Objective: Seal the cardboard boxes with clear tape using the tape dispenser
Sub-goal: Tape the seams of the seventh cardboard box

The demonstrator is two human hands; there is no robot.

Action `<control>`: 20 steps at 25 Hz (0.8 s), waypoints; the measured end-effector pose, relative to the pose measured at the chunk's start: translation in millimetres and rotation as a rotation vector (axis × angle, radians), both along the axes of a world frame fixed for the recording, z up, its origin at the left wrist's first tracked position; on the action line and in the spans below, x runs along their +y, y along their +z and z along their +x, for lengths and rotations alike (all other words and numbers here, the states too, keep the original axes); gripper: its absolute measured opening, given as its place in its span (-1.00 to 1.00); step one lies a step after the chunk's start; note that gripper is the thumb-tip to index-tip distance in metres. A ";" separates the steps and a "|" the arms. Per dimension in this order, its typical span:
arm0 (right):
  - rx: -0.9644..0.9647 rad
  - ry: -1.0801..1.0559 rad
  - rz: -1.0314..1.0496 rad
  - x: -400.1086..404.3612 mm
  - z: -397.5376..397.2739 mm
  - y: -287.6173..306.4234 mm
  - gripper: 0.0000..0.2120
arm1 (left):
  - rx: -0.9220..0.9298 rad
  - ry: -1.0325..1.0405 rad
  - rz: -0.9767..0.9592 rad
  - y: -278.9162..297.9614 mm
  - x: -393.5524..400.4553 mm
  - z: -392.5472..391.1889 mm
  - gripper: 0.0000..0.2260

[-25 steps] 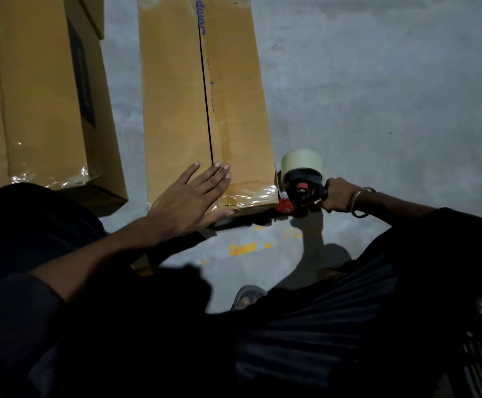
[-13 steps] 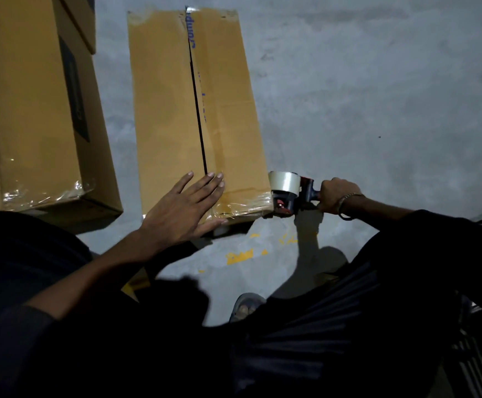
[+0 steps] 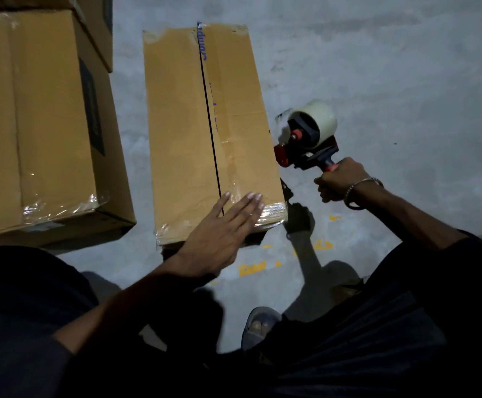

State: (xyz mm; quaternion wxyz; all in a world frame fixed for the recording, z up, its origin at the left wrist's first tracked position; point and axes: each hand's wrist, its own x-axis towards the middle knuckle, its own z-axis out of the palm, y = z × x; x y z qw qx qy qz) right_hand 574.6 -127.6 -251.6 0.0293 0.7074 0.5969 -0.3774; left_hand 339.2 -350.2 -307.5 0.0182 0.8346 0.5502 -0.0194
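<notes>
Lifted off box edge, tape dispenser (image 3: 306,142) w/ clear roll, gripped by right hand (image 3: 339,180), at 3 o'clock of matte cardboard box (image 3: 176,133); left hand (image 3: 219,234) flat, fingers straight, on glossy taped end; gray concrete floor (image 3: 377,67).

Matt cardboard box (image 3: 205,133); glossy clear tape (image 3: 271,211); plastic dispenser (image 3: 306,145); rough concrete floor (image 3: 377,67).

The left hand (image 3: 219,234) lies flat, palm down, on the near end of the narrow cardboard box (image 3: 205,124), fingers straight and close together, their tips reaching across its centre seam. The left forearm runs back from that box toward the body. The right hand (image 3: 339,180), off the box's right side, is curled round the handle of the tape dispenser (image 3: 308,139); a bracelet circles its wrist.
</notes>
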 end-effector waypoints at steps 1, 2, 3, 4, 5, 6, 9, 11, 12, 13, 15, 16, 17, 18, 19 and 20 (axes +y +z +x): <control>0.020 -0.025 0.005 -0.9 -5.8 2.6 -0.80 | -0.023 -0.014 0.007 -1.7 6.9 10.7 -0.37; 0.052 -0.062 0.002 -2.4 -10.3 4.0 -0.81 | -0.045 -0.019 0.014 -3.9 15.4 21.8 -0.39; 0.100 -0.118 -0.011 -3.8 -13.4 3.8 -0.82 | -0.055 -0.023 0.019 -5.3 24.9 32.4 -0.39; 0.165 -0.186 -0.035 -5.1 -16.0 3.5 -0.84 | -0.059 -0.034 0.020 -4.8 34.5 42.2 -0.40; 0.222 -0.246 -0.065 -7.4 -19.4 3.7 -0.87 | -0.044 -0.055 0.018 -3.3 41.9 50.9 -0.42; 0.271 -0.297 -0.085 -8.5 -22.2 3.5 -0.89 | -0.012 -0.085 0.018 -2.7 46.6 57.7 -0.43; 0.372 -0.402 -0.046 -3.2 -26.8 3.9 -0.86 | -0.004 -0.184 0.007 -0.2 48.1 56.6 -0.46; 0.426 -0.419 -0.027 1.5 -27.8 7.3 -0.83 | -0.096 -0.244 -0.033 6.5 40.2 42.7 -0.48; 0.452 -0.423 -0.038 2.3 -29.4 9.0 -0.83 | -0.187 -0.229 -0.076 11.7 36.0 32.6 -0.49; 0.476 -0.424 -0.058 2.5 -32.1 10.0 -0.83 | -0.284 -0.172 -0.105 16.6 32.5 20.7 -0.49; 0.531 -0.416 -0.111 -1.6 -42.6 10.3 -0.84 | -0.337 0.090 -0.057 22.0 25.8 -9.9 -0.46; 0.561 -0.415 -0.130 -3.3 -49.5 10.7 -0.84 | -0.304 0.296 -0.010 22.1 24.5 -28.6 -0.43; 0.593 -0.421 -0.147 -4.7 -57.0 10.7 -0.84 | -0.300 0.535 0.013 21.4 22.5 -48.0 -0.40; 0.629 -0.422 -0.167 -4.5 -64.8 10.8 -0.83 | -0.337 0.768 0.007 20.6 21.3 -65.7 -0.35; 0.680 -0.422 -0.198 -3.5 -73.4 11.7 -0.81 | -0.440 0.975 -0.031 19.6 22.2 -81.7 -0.29; 0.737 -0.423 -0.230 -0.7 -81.6 13.3 -0.79 | -0.632 1.158 -0.096 18.2 26.9 -94.4 -0.24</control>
